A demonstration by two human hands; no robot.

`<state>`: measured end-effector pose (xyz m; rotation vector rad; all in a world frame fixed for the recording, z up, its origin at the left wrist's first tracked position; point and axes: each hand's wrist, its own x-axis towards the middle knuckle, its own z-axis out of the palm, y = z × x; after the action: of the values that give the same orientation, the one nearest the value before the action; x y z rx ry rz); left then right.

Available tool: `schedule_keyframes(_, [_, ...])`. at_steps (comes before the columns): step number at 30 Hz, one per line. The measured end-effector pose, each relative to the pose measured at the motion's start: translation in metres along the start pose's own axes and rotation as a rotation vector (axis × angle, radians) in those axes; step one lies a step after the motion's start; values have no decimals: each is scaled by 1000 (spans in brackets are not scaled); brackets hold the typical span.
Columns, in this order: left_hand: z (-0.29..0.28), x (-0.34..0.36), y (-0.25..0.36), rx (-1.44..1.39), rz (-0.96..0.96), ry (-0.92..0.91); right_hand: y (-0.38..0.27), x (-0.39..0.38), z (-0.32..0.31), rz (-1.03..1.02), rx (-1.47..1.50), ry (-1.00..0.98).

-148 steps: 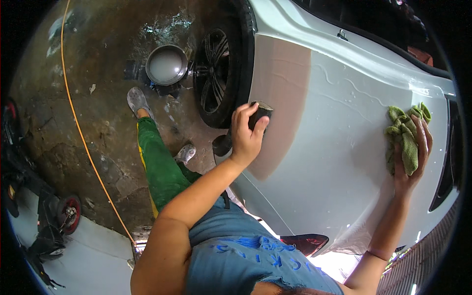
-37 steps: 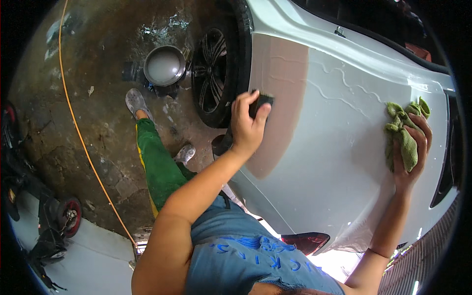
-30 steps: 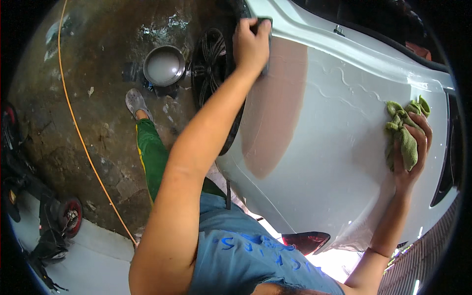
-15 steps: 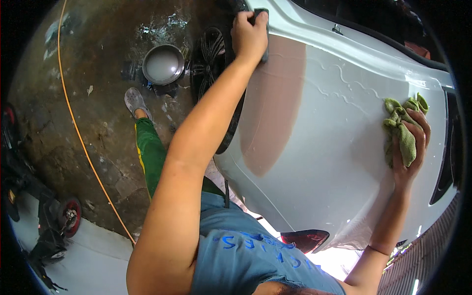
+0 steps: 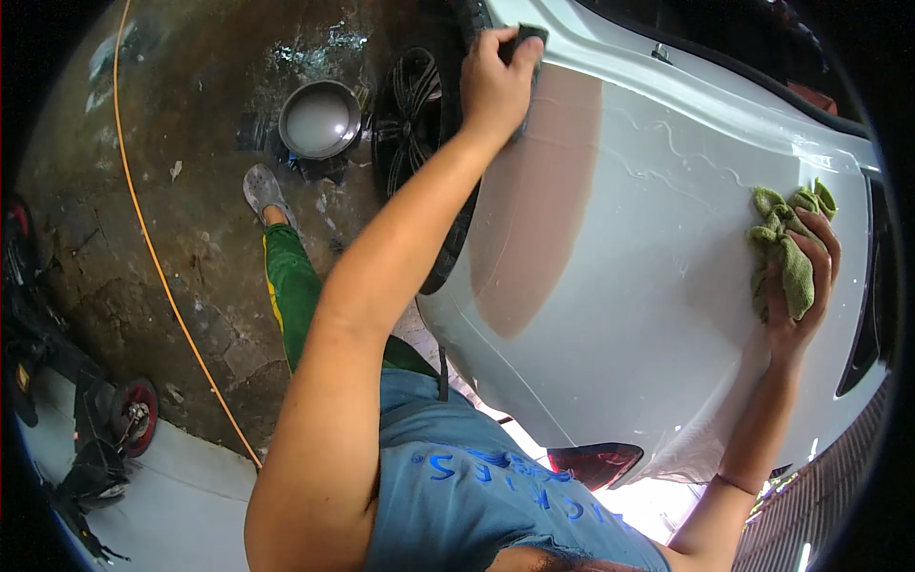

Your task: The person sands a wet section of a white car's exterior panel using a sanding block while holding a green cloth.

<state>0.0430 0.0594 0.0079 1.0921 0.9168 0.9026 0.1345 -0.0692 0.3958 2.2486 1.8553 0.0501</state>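
My left hand (image 5: 496, 93) is closed around a dark, flat block (image 5: 534, 34) that looks like a sanding block. It presses this block to the white car body panel (image 5: 658, 286), above the wheel (image 5: 408, 124) at the panel's upper left. Beside and below the block runs a long pinkish-brown patch (image 5: 548, 205) with a rounded lower end. Farther right, my right hand (image 5: 822, 262) grips a bunched green cloth (image 5: 793, 272) resting against the panel. Thin wet trails mark the paint between the two hands.
A round metal basin (image 5: 320, 120) of cloudy liquid stands on the wet floor, left of the wheel. An orange hose (image 5: 157, 269) crosses the floor. At far left is a dark wheeled machine (image 5: 95, 410). A red tail light (image 5: 599, 464) sits at the panel's lower edge.
My left hand and the block have shifted slightly right and down over the upper end of the brownish patch. The right hand with the cloth stays at about the same spot.
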Motion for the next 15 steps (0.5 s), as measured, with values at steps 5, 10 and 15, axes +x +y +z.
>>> schedule_keyframes(5, [-61,-186,6,-5,-118,-187,9,-9,2,23,-21,-10])
schedule_keyframes(10, [-45,-161,0,-35,-47,-61,8,-10,-1,10,5,-18])
schedule_keyframes(15, [-7,-4,-2,-8,18,-40,2,0,2,-4,-25,-10])
